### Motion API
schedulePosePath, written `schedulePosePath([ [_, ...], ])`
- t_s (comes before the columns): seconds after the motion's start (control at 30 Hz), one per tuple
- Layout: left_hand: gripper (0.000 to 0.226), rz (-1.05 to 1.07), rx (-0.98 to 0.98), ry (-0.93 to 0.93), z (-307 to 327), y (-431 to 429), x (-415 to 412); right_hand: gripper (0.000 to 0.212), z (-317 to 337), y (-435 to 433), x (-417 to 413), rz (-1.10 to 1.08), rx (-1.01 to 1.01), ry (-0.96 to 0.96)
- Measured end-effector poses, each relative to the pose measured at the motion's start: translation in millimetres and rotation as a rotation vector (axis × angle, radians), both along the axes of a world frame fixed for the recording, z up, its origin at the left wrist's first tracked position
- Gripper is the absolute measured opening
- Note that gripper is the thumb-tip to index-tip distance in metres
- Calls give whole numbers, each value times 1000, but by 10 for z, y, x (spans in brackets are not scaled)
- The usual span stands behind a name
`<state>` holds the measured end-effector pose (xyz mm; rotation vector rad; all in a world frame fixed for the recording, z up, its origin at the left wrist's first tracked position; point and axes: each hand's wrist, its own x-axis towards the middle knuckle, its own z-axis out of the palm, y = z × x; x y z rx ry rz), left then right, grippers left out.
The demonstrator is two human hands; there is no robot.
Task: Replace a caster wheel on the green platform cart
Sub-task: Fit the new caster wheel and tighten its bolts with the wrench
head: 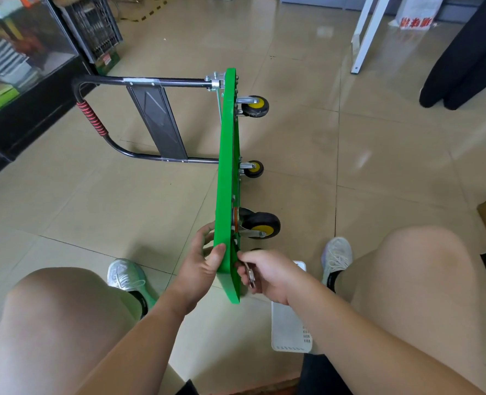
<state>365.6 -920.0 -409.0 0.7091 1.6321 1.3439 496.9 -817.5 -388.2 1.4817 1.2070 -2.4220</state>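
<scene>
At far left lies the cart's folded-out handle (92, 118), its red grip just above the floor tiles. The green platform cart (228, 166) stands on its long edge in the middle of the floor, between our knees, with the wheels facing right.

Our left hand (204, 269) grips the near corner of the deck. The thumb is pressed over the edge, and the fingers are curled round the top face behind it. This hand is all that steadies the cart. If the grip loosens, we judge the deck could tip over onto its wheels or slide away on the glossy tiles.

Three casters show on the underside: a far one (255, 106), a middle one (253, 168) and the near caster (260, 226) just above our hands. A dark edge below it may be a fourth, though we cannot tell.

Our right hand (267, 273) has its fingers clamped round a small metal tool (250, 276), probably a wrench, held against the underside near the lower corner. We cannot see the fastener it meets. If the tool sits badly it could slip and round the nut, or drive our knuckles into the deck.

A white basket (288, 329) lies under our right forearm. Any loosened nut that misses it could roll away across the tiles.
</scene>
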Motion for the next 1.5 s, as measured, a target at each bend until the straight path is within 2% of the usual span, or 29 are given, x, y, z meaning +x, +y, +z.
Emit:
schedulePosePath([
  [0.1,46,-7,3,19,-8,10,-2,19,-139,-56,176,50,80,-48],
  [0.2,53,-9,1,20,-16,12,-1,20,-375,-106,258,89,235,-139],
  [0.33,60,-15,13,6,-13,15,11,22,-549,-162,210,107,335,-146],
  [0.57,62,-30,-5,14,-68,22,13,20,-573,-142,80,94,352,-85],
  [0.7,52,-27,4,14,-62,25,15,16,-552,-108,43,64,322,-74],
  [0.8,45,-20,-1,8,-70,25,7,22,-560,-124,-10,72,341,-109],
  [0.9,52,-18,7,12,-93,20,-4,33,-552,-144,-9,40,368,-146],
  [0.97,58,-21,10,11,-104,25,-9,30,-496,-134,4,-2,328,-130],
  [1.07,62,-15,2,16,-104,27,-13,22,-333,-119,-30,-68,140,-66],
  [1.13,61,-15,1,13,-101,23,-11,24,-209,-67,-68,-97,26,-15],
  [1.23,54,-16,3,-11,-101,20,-12,13,-38,64,-143,-150,-88,42],
  [1.37,57,-20,4,-37,-79,19,-11,15,84,113,-181,-161,-138,68],
  [1.5,47,-6,17,-33,-49,36,-8,17,42,-34,-10,-102,-94,82],
])
